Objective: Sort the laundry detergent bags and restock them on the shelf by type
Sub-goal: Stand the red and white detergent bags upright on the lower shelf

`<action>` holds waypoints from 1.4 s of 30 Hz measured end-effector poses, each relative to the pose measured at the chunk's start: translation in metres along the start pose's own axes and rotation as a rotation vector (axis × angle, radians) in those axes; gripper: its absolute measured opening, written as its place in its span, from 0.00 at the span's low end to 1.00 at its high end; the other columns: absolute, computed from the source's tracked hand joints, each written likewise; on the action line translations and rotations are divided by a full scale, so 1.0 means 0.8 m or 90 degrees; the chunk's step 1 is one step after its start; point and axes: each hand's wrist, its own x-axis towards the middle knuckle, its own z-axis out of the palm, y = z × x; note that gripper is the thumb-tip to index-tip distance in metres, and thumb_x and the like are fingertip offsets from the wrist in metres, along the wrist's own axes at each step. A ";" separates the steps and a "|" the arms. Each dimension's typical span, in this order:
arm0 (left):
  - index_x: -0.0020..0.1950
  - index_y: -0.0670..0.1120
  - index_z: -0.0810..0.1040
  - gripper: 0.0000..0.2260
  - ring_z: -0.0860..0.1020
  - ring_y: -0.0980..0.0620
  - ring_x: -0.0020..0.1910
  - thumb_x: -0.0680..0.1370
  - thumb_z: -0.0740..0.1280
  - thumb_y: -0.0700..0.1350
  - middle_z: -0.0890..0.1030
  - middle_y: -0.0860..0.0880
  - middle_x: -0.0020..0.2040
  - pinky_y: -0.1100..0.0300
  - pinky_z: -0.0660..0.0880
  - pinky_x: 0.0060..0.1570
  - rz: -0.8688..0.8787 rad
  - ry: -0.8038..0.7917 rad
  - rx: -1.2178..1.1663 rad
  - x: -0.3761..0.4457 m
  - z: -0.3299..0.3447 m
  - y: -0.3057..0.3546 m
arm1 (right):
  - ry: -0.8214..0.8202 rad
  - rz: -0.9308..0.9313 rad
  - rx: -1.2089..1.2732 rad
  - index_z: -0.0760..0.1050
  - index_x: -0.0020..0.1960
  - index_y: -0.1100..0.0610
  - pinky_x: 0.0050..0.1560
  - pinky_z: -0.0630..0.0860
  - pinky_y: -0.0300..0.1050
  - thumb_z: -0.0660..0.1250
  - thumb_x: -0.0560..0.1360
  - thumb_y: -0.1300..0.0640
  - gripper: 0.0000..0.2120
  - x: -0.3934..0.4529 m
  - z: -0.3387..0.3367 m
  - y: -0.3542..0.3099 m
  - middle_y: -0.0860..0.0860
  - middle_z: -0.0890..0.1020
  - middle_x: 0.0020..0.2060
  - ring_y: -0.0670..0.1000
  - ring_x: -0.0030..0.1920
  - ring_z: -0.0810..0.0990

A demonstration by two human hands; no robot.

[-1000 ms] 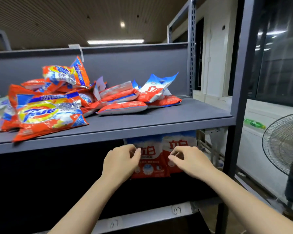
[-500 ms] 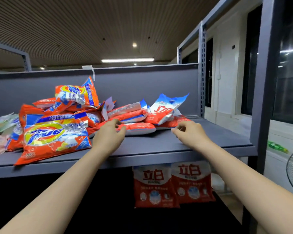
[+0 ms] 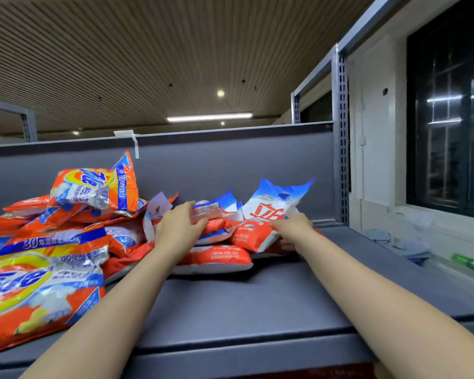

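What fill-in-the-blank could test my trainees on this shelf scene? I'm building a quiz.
1. The right hand grips a red and ____ bag.
2. The left hand rests on the ____ of bags.
3. The big Tide bag lies at the shelf's ____ end.

Missing: blue; pile; left

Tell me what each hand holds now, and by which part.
The right hand grips the upright red-and-white bag at its lower right edge. The left hand rests on a flat bag; its grip is unclear.
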 end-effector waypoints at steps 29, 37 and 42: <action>0.42 0.49 0.78 0.13 0.75 0.47 0.44 0.71 0.61 0.57 0.78 0.51 0.42 0.54 0.70 0.43 0.596 -0.011 0.123 -0.152 -0.002 0.070 | 0.482 -0.334 -0.060 0.70 0.51 0.57 0.40 0.62 0.45 0.53 0.82 0.48 0.14 -0.165 -0.114 0.034 0.56 0.80 0.46 0.55 0.40 0.72; 0.64 0.40 0.71 0.26 0.73 0.39 0.59 0.71 0.68 0.53 0.75 0.40 0.61 0.48 0.72 0.57 -0.210 -0.010 -0.223 -0.119 -0.027 0.022 | 0.409 -0.207 -0.019 0.69 0.57 0.58 0.44 0.67 0.44 0.65 0.75 0.43 0.21 -0.179 -0.125 0.051 0.51 0.77 0.48 0.52 0.44 0.73; 0.53 0.42 0.75 0.08 0.80 0.48 0.30 0.76 0.67 0.44 0.82 0.45 0.36 0.58 0.77 0.30 -0.401 -0.216 -0.593 -0.093 -0.042 0.035 | 0.313 -0.128 0.031 0.72 0.48 0.55 0.47 0.74 0.46 0.63 0.78 0.50 0.08 -0.157 -0.137 0.041 0.52 0.79 0.45 0.54 0.42 0.78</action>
